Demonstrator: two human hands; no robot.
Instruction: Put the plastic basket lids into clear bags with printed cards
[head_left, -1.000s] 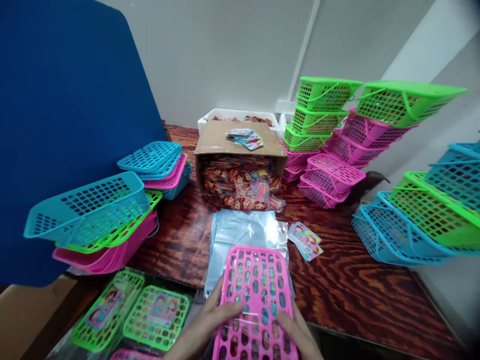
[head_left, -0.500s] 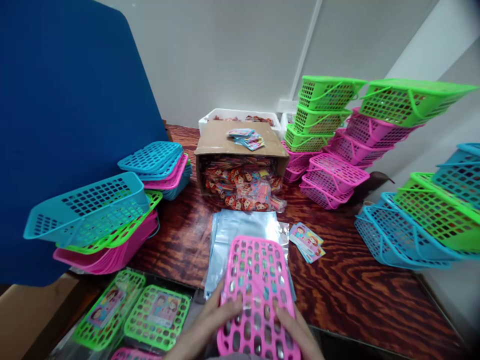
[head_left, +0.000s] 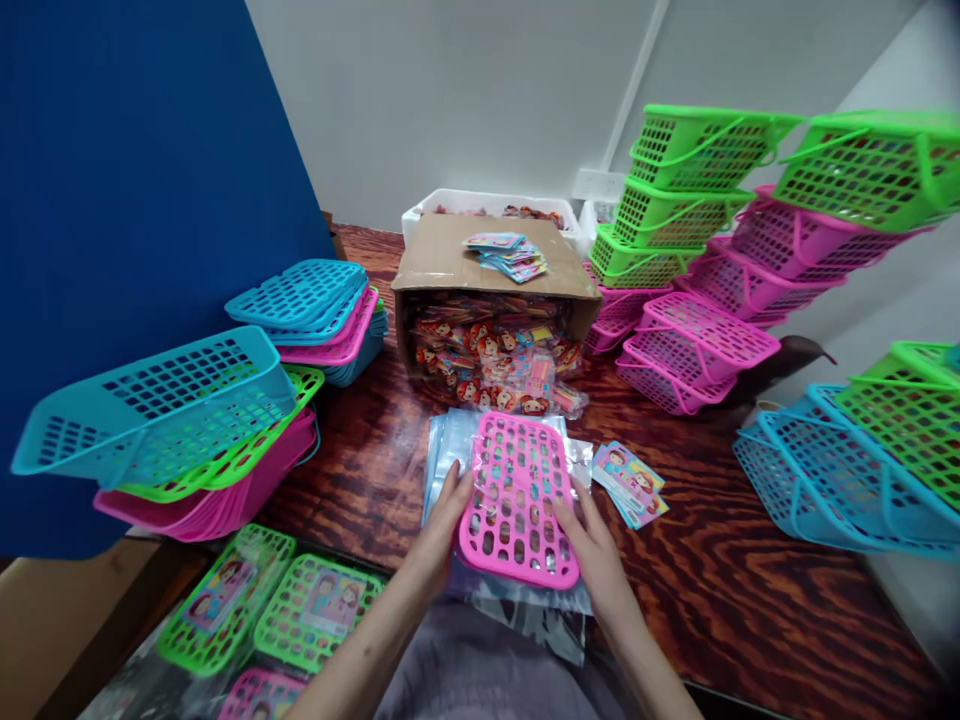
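A pink perforated basket lid [head_left: 517, 495] lies bottom-up over a stack of clear plastic bags [head_left: 450, 450] on the wooden table [head_left: 720, 590]. My left hand [head_left: 444, 520] grips its left edge and my right hand [head_left: 592, 545] grips its right edge. The lid seems partly inside a clear bag whose open end hangs toward me. A small pile of picture cards [head_left: 631, 482] lies just right of the lid.
An open cardboard box [head_left: 487, 320] spills cartoon packets behind the bags. Stacks of blue, green and pink baskets stand left [head_left: 172, 430] and right [head_left: 697, 250]. Bagged green lids [head_left: 262, 605] lie at lower left. A blue panel [head_left: 127, 200] rises on the left.
Both hands pushed the pink lid away from me, further onto the bags; my forearms now show, and the view has shifted slightly.
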